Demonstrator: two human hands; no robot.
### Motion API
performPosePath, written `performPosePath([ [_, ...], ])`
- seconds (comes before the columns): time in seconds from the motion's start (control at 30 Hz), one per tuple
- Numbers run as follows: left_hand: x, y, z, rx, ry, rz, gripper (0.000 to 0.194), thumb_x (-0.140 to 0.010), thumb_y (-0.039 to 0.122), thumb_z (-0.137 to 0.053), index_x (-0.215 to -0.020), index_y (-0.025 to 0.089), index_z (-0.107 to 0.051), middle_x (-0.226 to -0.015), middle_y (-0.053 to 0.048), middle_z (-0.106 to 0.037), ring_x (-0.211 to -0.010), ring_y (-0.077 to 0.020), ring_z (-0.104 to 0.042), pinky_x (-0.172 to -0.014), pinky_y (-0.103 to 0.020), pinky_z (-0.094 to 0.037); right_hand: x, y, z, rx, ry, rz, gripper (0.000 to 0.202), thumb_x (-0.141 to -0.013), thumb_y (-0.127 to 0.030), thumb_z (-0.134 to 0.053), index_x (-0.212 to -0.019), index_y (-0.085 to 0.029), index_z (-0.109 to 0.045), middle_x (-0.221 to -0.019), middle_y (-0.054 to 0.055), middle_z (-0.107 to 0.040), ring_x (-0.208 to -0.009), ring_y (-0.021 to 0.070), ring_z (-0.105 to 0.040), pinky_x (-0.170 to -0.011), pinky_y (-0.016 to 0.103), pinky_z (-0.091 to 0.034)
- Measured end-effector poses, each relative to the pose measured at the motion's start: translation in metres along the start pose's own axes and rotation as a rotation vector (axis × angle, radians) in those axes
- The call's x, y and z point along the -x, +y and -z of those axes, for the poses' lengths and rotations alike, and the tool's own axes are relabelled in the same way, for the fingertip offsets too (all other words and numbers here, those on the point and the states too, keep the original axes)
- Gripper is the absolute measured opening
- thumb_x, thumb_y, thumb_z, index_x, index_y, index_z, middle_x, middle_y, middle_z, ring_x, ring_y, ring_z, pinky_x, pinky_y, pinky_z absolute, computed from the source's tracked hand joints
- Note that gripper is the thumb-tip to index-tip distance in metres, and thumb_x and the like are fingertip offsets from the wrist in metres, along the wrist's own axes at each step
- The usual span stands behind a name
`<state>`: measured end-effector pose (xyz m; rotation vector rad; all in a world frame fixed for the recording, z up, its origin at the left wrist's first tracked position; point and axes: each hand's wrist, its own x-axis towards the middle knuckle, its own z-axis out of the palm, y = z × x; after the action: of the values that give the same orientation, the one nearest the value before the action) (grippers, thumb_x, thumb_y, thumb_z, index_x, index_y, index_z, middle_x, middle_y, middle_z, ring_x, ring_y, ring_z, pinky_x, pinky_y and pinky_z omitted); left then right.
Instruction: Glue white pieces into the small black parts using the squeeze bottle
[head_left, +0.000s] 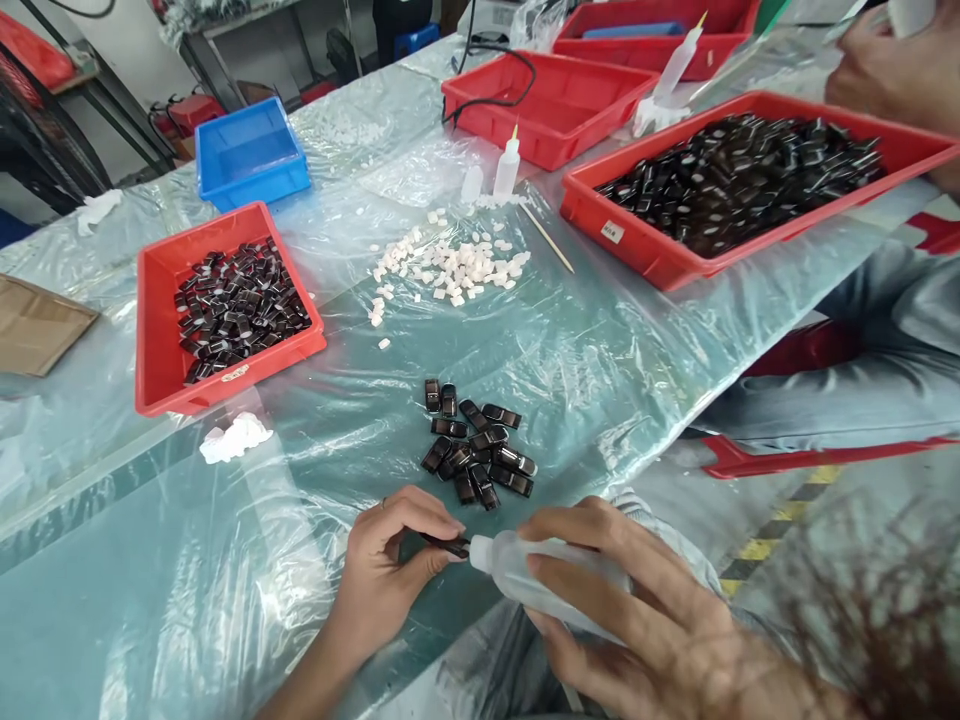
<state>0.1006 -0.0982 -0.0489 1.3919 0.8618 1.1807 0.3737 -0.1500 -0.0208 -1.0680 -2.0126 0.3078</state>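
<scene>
My left hand (390,565) pinches a small black part (450,545) at the table's near edge. My right hand (630,610) grips a clear squeeze bottle (525,572), whose tip touches that part. Just beyond the hands lies a small pile of black parts (478,452) on the plastic-covered table. Farther back a scatter of small white pieces (450,268) is spread over the plastic sheet.
A red tray (154,345) of black parts stands at left, a larger red tray (660,255) full of them at right. A blue bin (251,155), two glue bottles (507,165), more red trays (555,135) and another person's hand (889,70) are at the back.
</scene>
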Motion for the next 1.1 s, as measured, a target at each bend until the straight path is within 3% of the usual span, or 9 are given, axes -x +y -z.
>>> performPosePath([
  [0.13, 0.000, -0.002, 0.001, 0.031, 0.003, -0.006, 0.010, -0.102, 0.040, -0.105, -0.105, 0.034, -0.096, -0.094, -0.005, -0.097, -0.085, -0.0247, -0.088, -0.074, -0.033, -0.068, -0.009, 0.004, -0.002, -0.151, 0.028, -0.068, 0.063, -0.095, -0.027, -0.090, -0.154, -0.043, -0.073, -0.117, 0.008, -0.094, -0.091, 0.0357, -0.094, -0.087, 0.048, -0.087],
  [0.27, 0.002, -0.005, 0.003, 0.098, 0.041, 0.043, 0.012, -0.097, 0.035, -0.108, -0.103, 0.035, -0.097, -0.093, -0.005, -0.095, -0.089, -0.0254, -0.088, -0.072, -0.031, -0.070, -0.016, 0.017, -0.008, -0.431, 0.072, -0.266, 0.044, -0.100, -0.028, -0.090, -0.137, -0.044, -0.072, -0.118, 0.007, -0.089, -0.096, 0.0308, -0.092, -0.073, 0.036, -0.081],
  [0.37, 0.005, -0.007, 0.005, 0.141, 0.080, 0.136, 0.013, -0.096, 0.038, -0.109, -0.100, 0.034, -0.097, -0.099, -0.006, -0.093, -0.088, -0.0236, -0.086, -0.065, -0.027, -0.069, -0.011, 0.034, -0.012, -0.505, 0.170, -0.369, 0.034, -0.103, -0.032, -0.091, -0.131, -0.041, -0.074, -0.119, 0.007, -0.086, -0.102, 0.0278, -0.090, -0.078, 0.032, -0.078],
  [0.5, 0.010, -0.010, 0.010, 0.101, 0.129, 0.266, 0.021, -0.087, 0.042, -0.113, -0.094, 0.031, -0.097, -0.104, -0.004, -0.081, -0.070, -0.0134, -0.072, -0.053, -0.022, -0.063, -0.012, 0.062, -0.012, -0.375, 0.181, -0.400, 0.036, -0.108, -0.038, -0.090, -0.142, -0.037, -0.079, -0.120, 0.008, -0.081, -0.104, 0.0261, -0.085, -0.089, 0.036, -0.078],
  [0.7, 0.012, -0.023, 0.013, -0.040, 0.267, 0.319, 0.029, -0.074, 0.053, -0.113, -0.087, 0.035, -0.095, -0.090, -0.003, -0.080, -0.057, -0.0173, -0.063, -0.038, -0.026, -0.051, -0.062, 0.105, -0.020, -0.211, 0.025, -0.320, 0.026, -0.110, -0.034, -0.082, -0.135, -0.027, -0.077, -0.130, 0.012, -0.084, -0.116, 0.0299, -0.087, -0.107, 0.048, -0.078],
  [0.8, 0.010, -0.031, 0.018, -0.172, 0.314, 0.306, 0.027, -0.077, 0.059, -0.109, -0.090, 0.040, -0.095, -0.078, -0.002, -0.084, -0.048, -0.0190, -0.060, -0.035, -0.028, -0.047, -0.083, 0.120, -0.025, -0.170, -0.074, -0.285, 0.022, -0.109, -0.032, -0.079, -0.130, -0.026, -0.074, -0.127, 0.011, -0.085, -0.116, 0.0318, -0.087, -0.109, 0.052, -0.076],
  [0.97, 0.011, -0.045, 0.028, -0.289, 0.230, 0.173, 0.016, -0.093, 0.063, -0.096, -0.104, 0.052, -0.092, -0.082, 0.000, -0.091, -0.048, -0.0325, -0.077, -0.045, -0.046, -0.069, -0.100, 0.142, -0.007, -0.163, -0.177, -0.225, 0.052, -0.102, -0.034, -0.090, -0.150, -0.026, -0.071, -0.137, 0.011, -0.089, -0.128, 0.0298, -0.090, -0.112, 0.042, -0.075],
  [1.03, 0.012, -0.047, 0.028, -0.316, 0.168, 0.121, 0.022, -0.091, 0.065, -0.097, -0.110, 0.058, -0.089, -0.092, -0.001, -0.096, -0.065, -0.0419, -0.089, -0.056, -0.055, -0.078, -0.119, 0.156, 0.001, -0.119, -0.197, -0.245, 0.047, -0.114, -0.038, -0.078, -0.157, -0.024, -0.069, -0.142, 0.012, -0.090, -0.131, 0.0257, -0.090, -0.110, 0.035, -0.073],
  [1.1, 0.013, -0.045, 0.026, -0.322, 0.104, 0.095, 0.020, -0.095, 0.067, -0.092, -0.112, 0.060, -0.085, -0.088, 0.000, -0.093, -0.068, -0.0429, -0.090, -0.061, -0.056, -0.080, -0.148, 0.173, 0.000, -0.034, -0.199, -0.292, 0.037, -0.126, -0.037, -0.056, -0.151, -0.019, -0.075, -0.140, 0.013, -0.089, -0.129, 0.0228, -0.089, -0.109, 0.033, -0.071],
])
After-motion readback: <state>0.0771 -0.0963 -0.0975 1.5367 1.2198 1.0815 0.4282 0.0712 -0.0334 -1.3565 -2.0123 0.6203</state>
